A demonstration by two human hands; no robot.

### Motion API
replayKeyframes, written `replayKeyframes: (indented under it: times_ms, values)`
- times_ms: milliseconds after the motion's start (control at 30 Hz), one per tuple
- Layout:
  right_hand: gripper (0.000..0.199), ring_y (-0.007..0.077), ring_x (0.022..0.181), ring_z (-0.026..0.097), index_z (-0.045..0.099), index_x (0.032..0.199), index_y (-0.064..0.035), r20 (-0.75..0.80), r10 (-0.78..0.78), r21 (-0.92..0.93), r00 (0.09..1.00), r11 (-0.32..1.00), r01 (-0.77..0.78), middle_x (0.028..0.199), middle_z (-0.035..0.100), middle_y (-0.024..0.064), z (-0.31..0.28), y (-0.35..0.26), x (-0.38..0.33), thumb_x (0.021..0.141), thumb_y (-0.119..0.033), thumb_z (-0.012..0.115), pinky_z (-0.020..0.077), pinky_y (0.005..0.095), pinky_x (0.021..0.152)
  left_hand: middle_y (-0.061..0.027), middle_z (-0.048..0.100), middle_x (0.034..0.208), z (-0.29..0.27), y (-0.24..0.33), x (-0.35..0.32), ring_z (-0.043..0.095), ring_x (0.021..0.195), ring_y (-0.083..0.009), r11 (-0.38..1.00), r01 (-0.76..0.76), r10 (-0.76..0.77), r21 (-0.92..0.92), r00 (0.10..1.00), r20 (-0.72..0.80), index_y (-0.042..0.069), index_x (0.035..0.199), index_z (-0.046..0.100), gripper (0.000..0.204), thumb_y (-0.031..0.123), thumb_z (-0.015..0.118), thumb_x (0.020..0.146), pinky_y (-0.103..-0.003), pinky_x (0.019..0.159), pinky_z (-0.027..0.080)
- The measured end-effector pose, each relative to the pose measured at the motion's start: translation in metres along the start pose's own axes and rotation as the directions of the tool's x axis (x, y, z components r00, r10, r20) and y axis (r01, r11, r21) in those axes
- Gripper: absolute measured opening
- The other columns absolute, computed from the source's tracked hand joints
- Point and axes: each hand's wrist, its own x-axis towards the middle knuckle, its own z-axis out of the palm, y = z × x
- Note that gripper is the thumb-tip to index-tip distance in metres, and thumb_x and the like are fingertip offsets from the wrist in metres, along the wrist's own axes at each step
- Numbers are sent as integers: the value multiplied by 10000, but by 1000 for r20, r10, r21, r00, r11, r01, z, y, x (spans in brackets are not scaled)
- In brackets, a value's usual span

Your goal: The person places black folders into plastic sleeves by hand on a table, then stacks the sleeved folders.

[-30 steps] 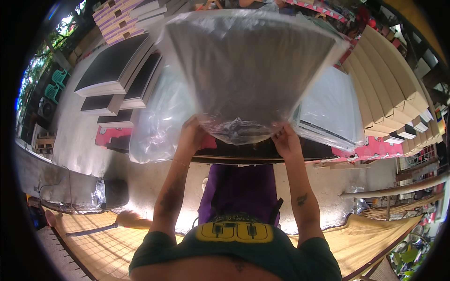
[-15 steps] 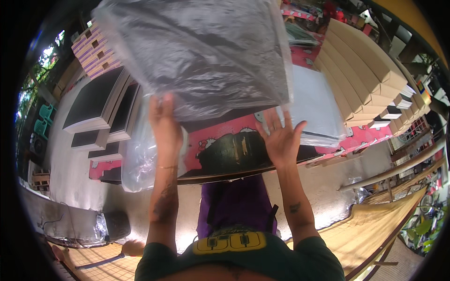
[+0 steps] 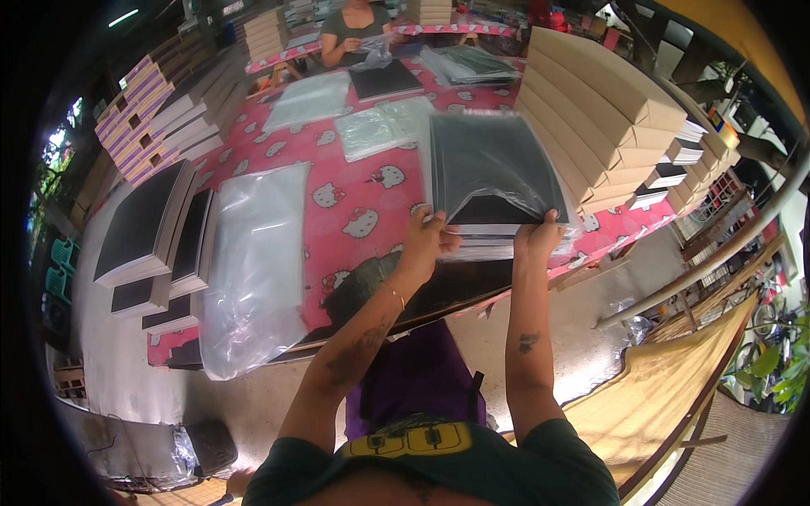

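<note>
A flat black sheet in a clear plastic bag (image 3: 489, 156) lies on top of a stack of similar pieces (image 3: 498, 252) near the table's right front edge. My left hand (image 3: 429, 240) is closed at the near left corner of the bag. With thumb and fingers my right hand (image 3: 537, 234) pinches the near right corner. Between the hands, the bag's mouth arches up and bares a strip of black sheet. To the left of my left hand, a pile of clear plastic bags (image 3: 257, 244) lies flat and overhangs the front edge.
Thick black-topped stacks (image 3: 143, 223) stand at the left, brown wrapped packages (image 3: 599, 118) at the right. More clear bags (image 3: 380, 126) lie mid-table on the pink cloth (image 3: 333, 215). Across it, a person (image 3: 354, 38) handles clear plastic by a black sheet (image 3: 386, 80).
The bagged black sheet has come down from in front of me onto the right-hand stack. My right hand, open before, now grips its corner; my left hand has moved right.
</note>
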Motion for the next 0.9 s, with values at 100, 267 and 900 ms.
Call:
replayKeyframes:
  times_ms: [100,267,900]
  values:
    - [513,226,1204,434,311,1381,-18,56,33,-273,998,962,-17,1335,422,130,-36,-13,18,933,-153,520,369,365,981,-143,644,835,-8,-22,20,634,650,-174,999,33,-33,-17,999,-23,37,1168,468,292,246,490,965,-314,609,527]
    - [606,239,1237,433,399,1374,-10,386,-287,-624,877,618,477,1341,448,152,-66,-67,65,890,-309,608,372,357,986,-147,648,821,-20,-21,27,649,683,-234,930,78,-48,359,995,-92,7,1171,543,379,310,498,947,-343,627,523]
    - [1203,360,1422,87,133,1492,-87,22,777,-992,629,-59,108,1543,111,181,-12,-44,135,636,-788,606,125,585,1091,-129,498,1321,-42,-12,117,500,1171,-249,955,192,-193,227,981,-18,36,1356,425,863,574,701,740,-358,975,398]
